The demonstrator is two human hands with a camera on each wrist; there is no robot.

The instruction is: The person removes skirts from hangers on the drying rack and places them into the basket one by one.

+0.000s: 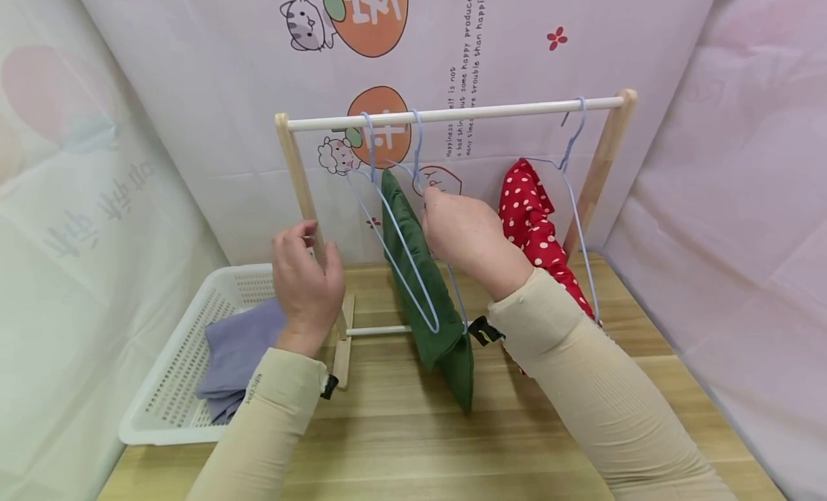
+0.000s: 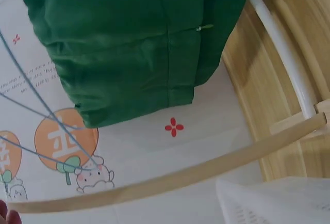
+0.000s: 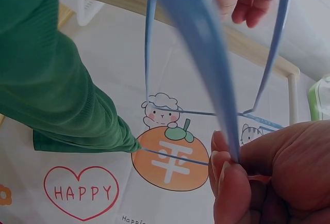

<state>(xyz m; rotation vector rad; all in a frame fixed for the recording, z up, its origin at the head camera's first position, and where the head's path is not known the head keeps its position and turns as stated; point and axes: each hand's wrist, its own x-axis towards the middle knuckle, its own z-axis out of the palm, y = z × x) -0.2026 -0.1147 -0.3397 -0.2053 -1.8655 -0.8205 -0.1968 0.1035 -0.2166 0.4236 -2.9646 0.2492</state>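
My right hand (image 1: 468, 235) pinches the upper part of a light blue hanger (image 1: 418, 146) hooked on the white rail of a small rack. In the right wrist view, thumb and fingertips of the right hand (image 3: 258, 177) close on the blue plastic. A folded dark green cloth garment (image 1: 423, 286) hangs from this hanger. To its left is a bare blue hanger (image 1: 403, 235) on the same rail. My left hand (image 1: 306, 278) holds nothing, fingers loosely bent, close to the rack's left wooden post (image 1: 297, 171). Only its fingertips (image 2: 9, 216) show in the left wrist view.
A red garment with white dots (image 1: 533, 214) hangs from another blue hanger (image 1: 571, 146) near the right post (image 1: 601, 174). At the left, a white plastic basket (image 1: 171, 350) holds folded purple cloth (image 1: 242, 343). The rack stands on a wooden table (image 1: 517, 436) against a printed backdrop.
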